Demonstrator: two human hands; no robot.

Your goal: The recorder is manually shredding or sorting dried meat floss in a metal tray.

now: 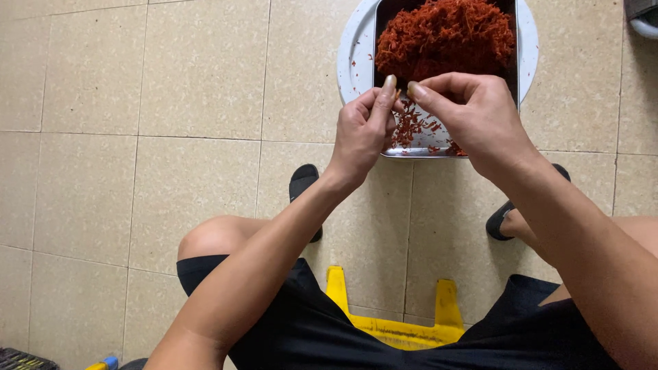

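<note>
A metal tray (419,152) sits on a white round lid or platter (351,55) on the tiled floor, piled with red shredded strands (445,38). My left hand (363,130) and my right hand (473,113) meet above the tray's near end, thumbs and fingertips pinched together on a small piece of the red strands (398,93). Loose red bits (415,127) lie scattered on the tray below my hands.
I sit on a low yellow stool (401,322) with knees apart, black sandals (303,185) on both feet. Beige floor tiles (137,171) spread to the left. A white-and-dark object (644,17) is at the top right corner.
</note>
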